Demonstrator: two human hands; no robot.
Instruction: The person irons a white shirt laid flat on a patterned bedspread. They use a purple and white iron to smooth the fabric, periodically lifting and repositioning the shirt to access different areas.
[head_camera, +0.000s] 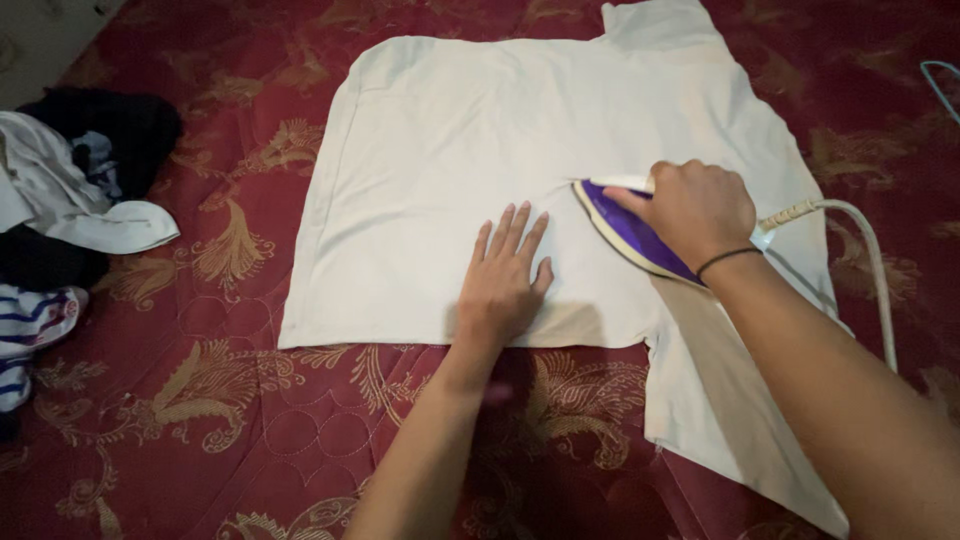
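Note:
A cream shirt (440, 150) lies spread flat on a dark red quilt with gold patterns (230, 400). My left hand (508, 275) rests palm down on the shirt's lower middle, fingers spread and pointing away from me. My right hand (695, 212) grips the handle of a purple and white iron (625, 230), whose soleplate sits on the shirt just right of my left hand, tip pointing left. A dark band circles my right wrist. The iron's beige cord (875, 270) runs off to the right.
A heap of clothes (60, 200), black, white and striped, lies at the left edge. A pale blue hanger corner (940, 80) shows at the far right. Bare floor shows at the top left corner (40, 30).

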